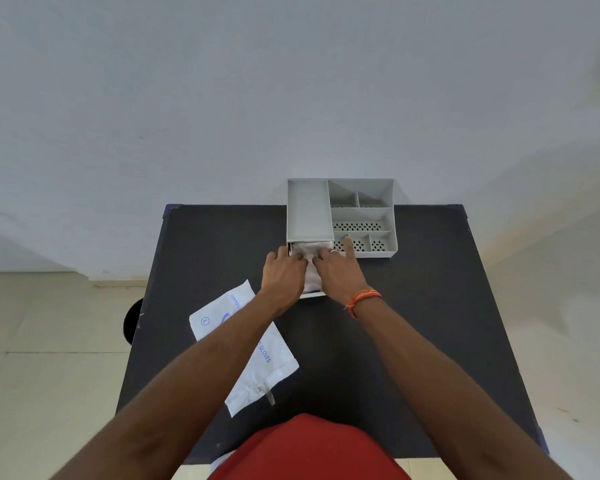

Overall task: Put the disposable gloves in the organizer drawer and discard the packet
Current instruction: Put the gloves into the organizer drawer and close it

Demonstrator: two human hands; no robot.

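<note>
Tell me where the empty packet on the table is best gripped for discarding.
Pinch the packet at its far left corner, coming from the table's left side: it lies flat and slanted, the left forearm covers its middle, and that corner is bare.

Both arms are reaching far, forearms converging toward centre. Left hand (pixel 282 271) is lying palm-down, fingers (pixel 297 259) curling inward and pressing. Right hand (pixel 336 268) is sitting just beside it, nearly touching, palm-down, index finger pointing far, other fingers bending. Thread band (pixel 364 297) is circling the right wrist.
</note>
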